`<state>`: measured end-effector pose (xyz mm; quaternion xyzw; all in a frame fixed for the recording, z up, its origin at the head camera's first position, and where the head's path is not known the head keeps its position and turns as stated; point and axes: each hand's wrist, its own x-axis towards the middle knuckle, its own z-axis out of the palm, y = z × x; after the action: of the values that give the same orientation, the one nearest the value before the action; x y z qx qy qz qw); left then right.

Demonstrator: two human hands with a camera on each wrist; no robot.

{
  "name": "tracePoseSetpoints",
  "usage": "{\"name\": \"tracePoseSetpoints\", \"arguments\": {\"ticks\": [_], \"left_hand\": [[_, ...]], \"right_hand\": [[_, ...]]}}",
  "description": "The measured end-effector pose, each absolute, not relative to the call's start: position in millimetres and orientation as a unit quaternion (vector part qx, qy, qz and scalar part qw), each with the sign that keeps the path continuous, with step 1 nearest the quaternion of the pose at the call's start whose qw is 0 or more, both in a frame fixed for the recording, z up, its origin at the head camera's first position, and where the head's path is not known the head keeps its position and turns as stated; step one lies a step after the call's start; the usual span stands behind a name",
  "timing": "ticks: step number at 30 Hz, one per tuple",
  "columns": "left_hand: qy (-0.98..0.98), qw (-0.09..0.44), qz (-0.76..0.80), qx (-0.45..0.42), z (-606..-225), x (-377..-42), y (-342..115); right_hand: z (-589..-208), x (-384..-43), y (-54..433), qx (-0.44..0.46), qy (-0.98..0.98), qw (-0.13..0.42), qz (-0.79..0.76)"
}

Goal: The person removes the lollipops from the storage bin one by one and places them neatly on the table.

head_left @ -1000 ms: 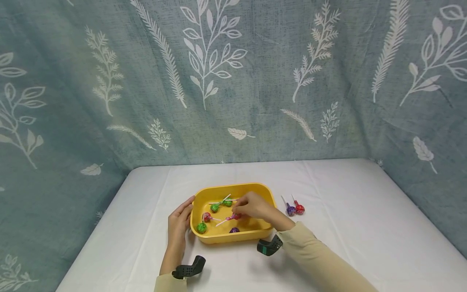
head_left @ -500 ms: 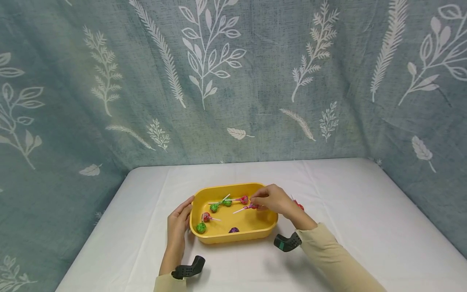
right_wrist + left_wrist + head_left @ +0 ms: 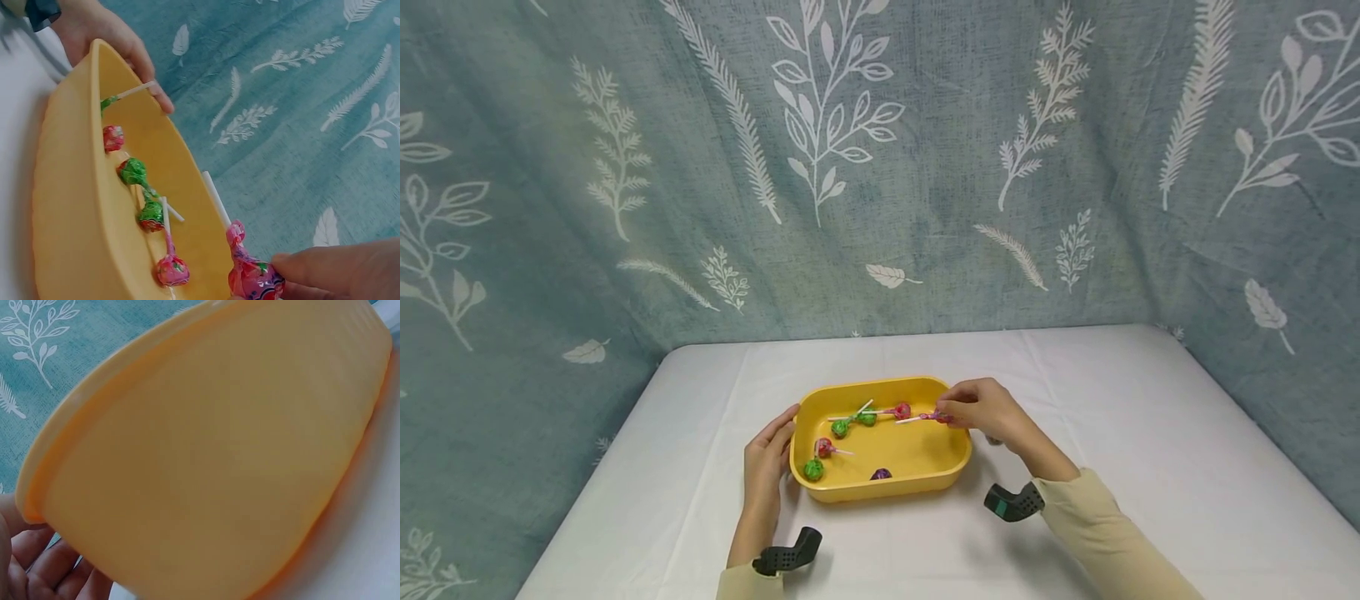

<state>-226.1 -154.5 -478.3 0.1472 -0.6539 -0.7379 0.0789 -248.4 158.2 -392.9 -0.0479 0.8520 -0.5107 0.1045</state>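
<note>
My right hand (image 3: pixel 992 412) pinches a pink-wrapped lollipop (image 3: pixel 253 275) by its candy head, above the right end of a yellow plastic tub (image 3: pixel 887 492). Its white stick points left in the head view. At the tub's left end my left hand (image 3: pixel 766 462) rests with extended fingers against the outer wall, near the rim. In the tub lie green lollipops (image 3: pixel 814 469), a red-pink one (image 3: pixel 825 447), a pink one (image 3: pixel 902 411) by the right side and a purple one (image 3: pixel 881 474) at the front wall. The left wrist view is mostly filled by the tub's outside wall (image 3: pixel 206 450).
The tub stands on a white cloth-covered table (image 3: pixel 1105 400). Patterned green-blue fabric (image 3: pixel 925 167) hangs behind and at both sides. A small dark thing (image 3: pixel 993 440) peeks out beneath my right hand, mostly covered. A black wrist camera (image 3: pixel 1015 503) sits on each forearm.
My right hand has carried the pinched lollipop rightward and slightly back, from the tub's middle to its right end. It now covers the spot where two lollipops lay outside. My left hand stays put.
</note>
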Motion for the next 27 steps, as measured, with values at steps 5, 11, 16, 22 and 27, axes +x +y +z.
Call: {"name": "tracePoseSetpoints", "arguments": {"ticks": [5,11,16,22,27], "left_hand": [[-0.658,0.08,-0.735,0.145,-478,-225,-155],[-0.658,0.083,-0.734,0.145,-478,-226,-155],[-0.652,0.084,-0.739,0.146,-478,-226,-154],[-0.656,0.085,-0.736,0.143,-478,-226,-155],[-0.657,0.08,-0.736,0.144,-478,-227,-155]], "right_hand": [[-395,-248,167,-0.039,0.844,0.091,-0.527],[-398,-248,182,-0.025,0.818,0.082,-0.568],[-399,-247,198,0.011,0.8,0.07,-0.595],[-401,-249,209,0.036,0.808,0.061,-0.584],[-403,-248,213,0.053,0.816,0.055,-0.573]]}}
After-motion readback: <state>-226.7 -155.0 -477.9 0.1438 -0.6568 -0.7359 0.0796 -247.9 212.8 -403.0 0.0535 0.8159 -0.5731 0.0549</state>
